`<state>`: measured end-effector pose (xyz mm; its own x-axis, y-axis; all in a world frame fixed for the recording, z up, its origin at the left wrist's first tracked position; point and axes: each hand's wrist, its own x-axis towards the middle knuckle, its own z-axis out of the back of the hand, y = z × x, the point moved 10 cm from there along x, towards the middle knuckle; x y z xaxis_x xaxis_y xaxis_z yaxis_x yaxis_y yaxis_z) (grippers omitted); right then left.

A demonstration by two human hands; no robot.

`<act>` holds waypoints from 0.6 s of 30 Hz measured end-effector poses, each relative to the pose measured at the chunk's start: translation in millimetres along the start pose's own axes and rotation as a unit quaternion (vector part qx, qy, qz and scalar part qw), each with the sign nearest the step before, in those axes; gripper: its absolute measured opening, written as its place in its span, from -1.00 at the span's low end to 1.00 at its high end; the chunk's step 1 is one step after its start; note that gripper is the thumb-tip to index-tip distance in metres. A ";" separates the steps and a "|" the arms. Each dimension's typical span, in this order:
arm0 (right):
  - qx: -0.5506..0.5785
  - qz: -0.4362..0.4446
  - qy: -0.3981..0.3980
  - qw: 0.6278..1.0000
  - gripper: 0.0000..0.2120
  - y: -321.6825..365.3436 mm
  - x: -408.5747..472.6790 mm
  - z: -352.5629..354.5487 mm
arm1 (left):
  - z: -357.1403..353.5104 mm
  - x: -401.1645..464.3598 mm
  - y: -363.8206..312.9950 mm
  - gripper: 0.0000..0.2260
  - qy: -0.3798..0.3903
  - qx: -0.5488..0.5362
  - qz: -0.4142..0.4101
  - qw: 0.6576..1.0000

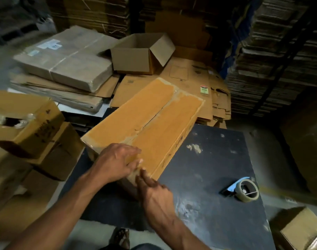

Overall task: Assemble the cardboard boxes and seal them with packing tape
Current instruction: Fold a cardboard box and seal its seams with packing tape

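Observation:
A long orange-brown cardboard box (150, 116) lies on the dark table (208, 159), its two flaps closed with clear tape along the centre seam. My left hand (118, 161) lies flat on the box's near end, fingers straight, pressing the tape over the edge. My right hand (154, 186) touches the near end face of the box just below that edge, fingers straight. A tape dispenser (244, 189) with a blue handle and a clear roll sits on the table to the right, apart from both hands.
An open assembled box (141, 53) stands at the back on flattened cartons (190, 76). A wrapped bundle (67, 58) lies back left. Printed boxes (28, 123) crowd the left edge. Tall stacks of flat cardboard (280, 42) rise at right. Another box (302, 231) sits at bottom right.

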<state>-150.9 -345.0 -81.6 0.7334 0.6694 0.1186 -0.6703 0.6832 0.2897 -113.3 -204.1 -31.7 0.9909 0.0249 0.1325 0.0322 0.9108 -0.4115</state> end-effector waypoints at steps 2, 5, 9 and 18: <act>0.055 -0.009 0.031 0.998 -0.70 -3.6 21.8 6.8 | 9.3 -2.1 -0.4 -0.62 -0.042 -0.027 0.035 0.998; 0.076 -0.042 -0.041 0.995 -0.73 -64.3 69.5 40.7 | 7.6 -1.6 -5.4 -0.64 -0.074 -0.030 0.076 0.994; -0.066 -0.084 0.055 0.993 -0.47 -162.9 130.5 49.3 | -41.4 -1.6 -21.5 -0.41 -0.020 0.049 0.111 0.992; -0.175 -0.072 0.094 0.977 -0.25 -161.1 109.9 51.8 | -29.6 -15.6 33.6 -0.48 -0.030 0.130 0.069 0.989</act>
<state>43.6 -396.6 -66.0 0.8114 0.5781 -0.0864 -0.5833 0.8103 -0.0568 -123.8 -186.1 -74.3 0.9738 0.1738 0.1467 -0.1456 0.9719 -0.1851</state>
